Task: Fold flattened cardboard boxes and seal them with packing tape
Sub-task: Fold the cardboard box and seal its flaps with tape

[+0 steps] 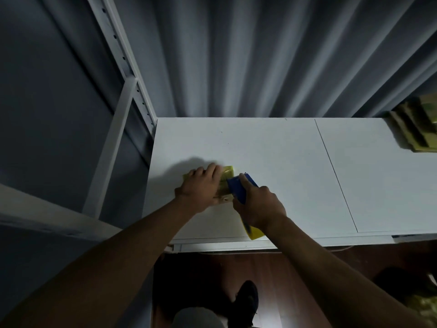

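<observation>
A small cardboard box sits on the white table near its left edge. My left hand lies on top of the box with fingers curved over it, covering most of it. My right hand grips a blue tape dispenser whose front end touches the right side of the box. A yellowish roll of tape shows below my right wrist at the dispenser's rear. The dim light hides the box's flaps and any tape on it.
A stack of flattened cardboard boxes lies at the table's far right edge. A white metal rack upright rises at the left. A grey curtain hangs behind the table. My shoe is on the dark wooden floor below.
</observation>
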